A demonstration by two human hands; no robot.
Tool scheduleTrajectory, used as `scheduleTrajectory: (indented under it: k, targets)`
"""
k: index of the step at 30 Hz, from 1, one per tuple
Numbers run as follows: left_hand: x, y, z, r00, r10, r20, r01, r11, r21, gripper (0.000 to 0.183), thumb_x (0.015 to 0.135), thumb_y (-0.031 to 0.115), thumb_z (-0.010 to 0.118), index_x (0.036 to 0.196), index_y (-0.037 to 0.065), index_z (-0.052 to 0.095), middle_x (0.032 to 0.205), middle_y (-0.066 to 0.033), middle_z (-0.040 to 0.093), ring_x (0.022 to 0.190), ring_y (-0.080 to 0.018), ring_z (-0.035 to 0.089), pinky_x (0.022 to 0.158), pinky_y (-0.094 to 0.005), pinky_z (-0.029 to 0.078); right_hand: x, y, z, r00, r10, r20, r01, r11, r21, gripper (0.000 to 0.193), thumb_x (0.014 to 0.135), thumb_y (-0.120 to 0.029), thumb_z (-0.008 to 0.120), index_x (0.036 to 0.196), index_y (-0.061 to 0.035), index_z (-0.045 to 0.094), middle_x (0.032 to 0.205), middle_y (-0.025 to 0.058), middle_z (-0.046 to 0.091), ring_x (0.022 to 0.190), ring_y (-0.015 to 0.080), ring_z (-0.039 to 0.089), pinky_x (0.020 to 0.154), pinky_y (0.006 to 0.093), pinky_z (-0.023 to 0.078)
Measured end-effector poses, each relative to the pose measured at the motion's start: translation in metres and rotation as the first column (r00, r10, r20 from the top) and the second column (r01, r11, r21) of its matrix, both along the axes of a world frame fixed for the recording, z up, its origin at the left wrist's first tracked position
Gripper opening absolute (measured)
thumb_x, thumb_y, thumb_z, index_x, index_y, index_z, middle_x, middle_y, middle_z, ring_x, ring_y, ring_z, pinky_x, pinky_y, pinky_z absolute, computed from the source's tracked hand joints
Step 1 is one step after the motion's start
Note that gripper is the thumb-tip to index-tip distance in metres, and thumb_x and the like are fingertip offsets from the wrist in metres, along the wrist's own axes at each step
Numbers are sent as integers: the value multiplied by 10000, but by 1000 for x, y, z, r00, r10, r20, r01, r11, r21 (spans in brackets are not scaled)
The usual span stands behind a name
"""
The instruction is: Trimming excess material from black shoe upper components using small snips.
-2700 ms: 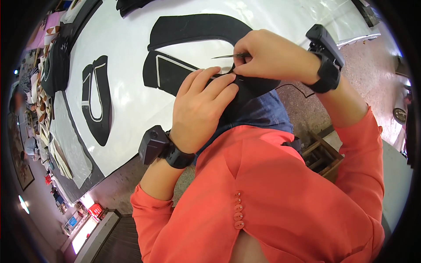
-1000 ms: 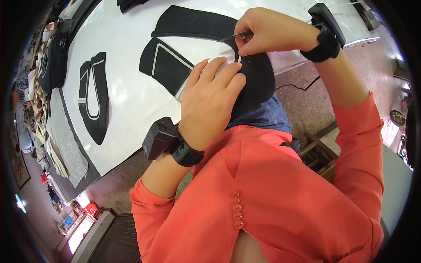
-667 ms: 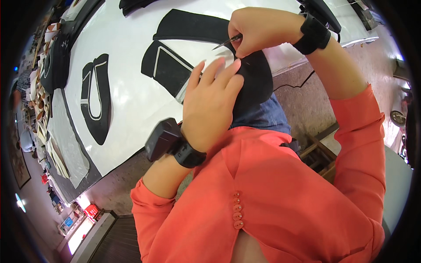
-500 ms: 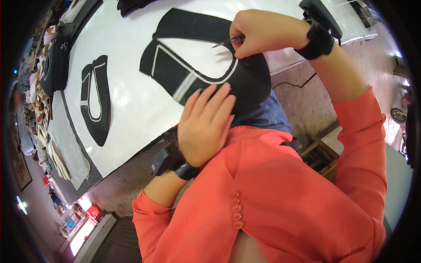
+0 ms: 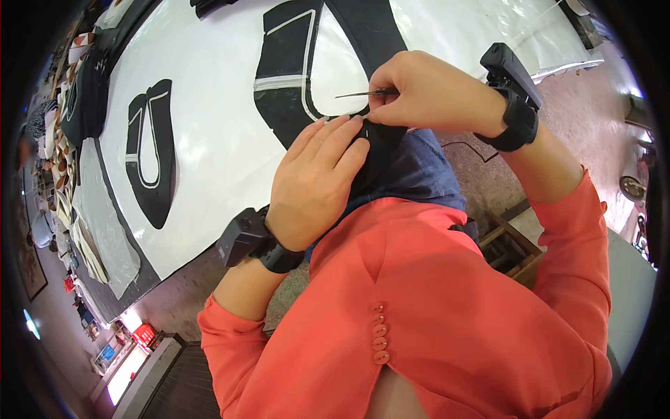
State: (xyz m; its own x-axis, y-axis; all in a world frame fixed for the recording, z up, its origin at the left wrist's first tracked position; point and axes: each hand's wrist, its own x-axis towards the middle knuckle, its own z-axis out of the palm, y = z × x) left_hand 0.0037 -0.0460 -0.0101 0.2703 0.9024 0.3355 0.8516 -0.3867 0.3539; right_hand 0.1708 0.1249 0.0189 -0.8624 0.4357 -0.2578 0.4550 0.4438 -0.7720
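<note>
A large black U-shaped piece, like a shoe upper (image 5: 279, 108), lies over the near edge of the white table. White tape runs along its inner edge, and a pale strip crosses its left arm. My left hand (image 5: 315, 174) lies flat on the near curve, fingers stretched out and fingertips by the inner edge. Right beside those fingertips, my right hand (image 5: 419, 98) is closed round a thin pointed metal tool (image 5: 352, 94), its tip pointing left over the gap in the U. That hand's thumb and fingertips are at the taped edge; what they pinch there is hidden.
A second, similar black piece with white tape (image 5: 159, 188) lies on the white tabletop (image 5: 209, 146) to the left. Dark material (image 5: 87, 105) and clear plastic sheeting (image 5: 105, 216) lie along the far left. A wooden crate (image 5: 513, 244) stands below, at right.
The black piece has turned clockwise, its left arm now pointing away from me. My left hand has settled on its near curve; my right hand has come nearer, down beside it.
</note>
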Motion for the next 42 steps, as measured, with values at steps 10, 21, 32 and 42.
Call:
scheduleTrajectory:
  k: [10,21,32,42]
  targets:
    - [5,10,8,998,-22,-63,24,999,30,265,779,-31,634,1036,33,644,1213,-89,675,1128,-306,638,979,-452,509,-6,12,5,993,47,112,-56,995,81,241,780,-174,695,773,62,644,619,113,584,549,154,593,537,311,477]
    - [13,16,10,994,30,-102,-26,999,36,290,779,-44,621,1048,56,667,1203,-64,672,1202,-316,600,1009,-477,478,-9,35,1,983,185,1,-183,972,151,251,745,-201,716,768,44,667,649,146,627,593,215,603,592,340,485]
    - [26,16,7,988,107,-107,-104,994,34,318,789,-49,604,1080,60,675,1263,-52,661,1223,-320,586,1038,-475,464,-14,50,6,974,225,30,-227,962,153,241,755,-214,737,762,21,686,632,97,629,587,173,604,576,309,477]
    - [22,10,10,993,100,-63,-97,994,44,249,779,-53,608,995,42,688,1165,-57,698,1181,-324,621,998,-471,490,-2,28,-1,991,129,-30,-126,989,77,259,770,-215,716,740,33,649,602,106,573,544,171,566,543,321,450]
